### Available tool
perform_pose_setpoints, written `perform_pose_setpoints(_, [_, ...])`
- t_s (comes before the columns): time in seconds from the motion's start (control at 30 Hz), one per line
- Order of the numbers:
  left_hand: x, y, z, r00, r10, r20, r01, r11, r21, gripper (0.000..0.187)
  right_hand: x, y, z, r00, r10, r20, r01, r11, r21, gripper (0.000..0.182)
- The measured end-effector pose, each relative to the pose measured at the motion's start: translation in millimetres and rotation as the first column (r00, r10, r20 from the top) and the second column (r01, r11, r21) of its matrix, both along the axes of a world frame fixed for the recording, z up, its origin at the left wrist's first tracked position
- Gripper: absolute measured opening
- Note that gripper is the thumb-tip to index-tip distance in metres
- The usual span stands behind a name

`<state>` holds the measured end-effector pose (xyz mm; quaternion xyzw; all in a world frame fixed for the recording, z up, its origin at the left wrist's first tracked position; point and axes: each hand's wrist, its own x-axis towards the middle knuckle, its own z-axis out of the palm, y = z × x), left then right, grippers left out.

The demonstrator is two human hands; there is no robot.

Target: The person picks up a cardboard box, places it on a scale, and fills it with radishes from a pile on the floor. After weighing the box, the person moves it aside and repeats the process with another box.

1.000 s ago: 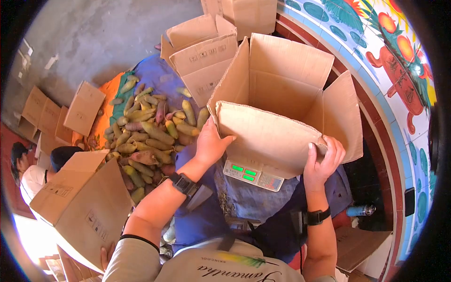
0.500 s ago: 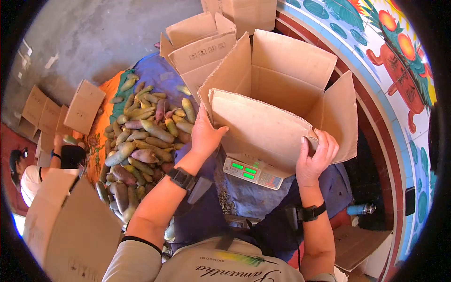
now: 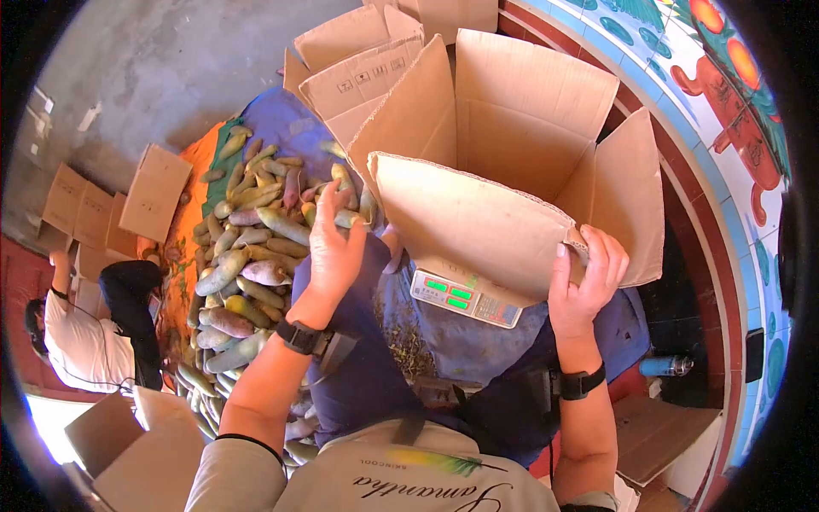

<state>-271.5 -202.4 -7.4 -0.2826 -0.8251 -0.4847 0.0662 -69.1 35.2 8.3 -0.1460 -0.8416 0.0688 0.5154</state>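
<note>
A large open cardboard box stands in front of me with its flaps raised. My right hand grips the near right corner of its front flap, thumb in front. My left hand is off the box, just left of it, with fingers apart and nothing in them. Beyond that hand lies a heap of long green and purple radishes. A digital scale with lit green displays shows at the box's near lower edge; its platform is hidden by the box.
Another open carton stands behind the box. At left, a person sits near several cartons. A blue bottle lies at right by the painted wall. A blue sheet covers the floor.
My left hand has let go of the box's left edge and moved left toward the radishes. My right hand keeps its hold. The person at left now shows more fully.
</note>
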Motion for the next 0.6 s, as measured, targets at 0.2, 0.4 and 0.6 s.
perform_pose_setpoints(0.2, [-4, -37, 9, 0.996, 0.055, -0.064, -0.042, 0.982, 0.184, 0.055, 8, 3, 2, 0.997, 0.079, -0.023, -0.08, 0.997, -0.011, 0.034])
perform_pose_setpoints(0.4, [-14, -97, -24, 0.955, 0.275, 0.111, -0.276, 0.961, -0.004, 0.055, 12, 3, 3, 0.997, 0.067, -0.038, -0.068, 0.997, -0.034, 0.031])
perform_pose_setpoints(0.6, [1, -149, -131, 0.903, 0.399, 0.16, -0.345, 0.894, -0.285, 0.046, 21, 6, -4, 0.999, 0.025, 0.027, -0.024, 0.999, -0.043, 0.029])
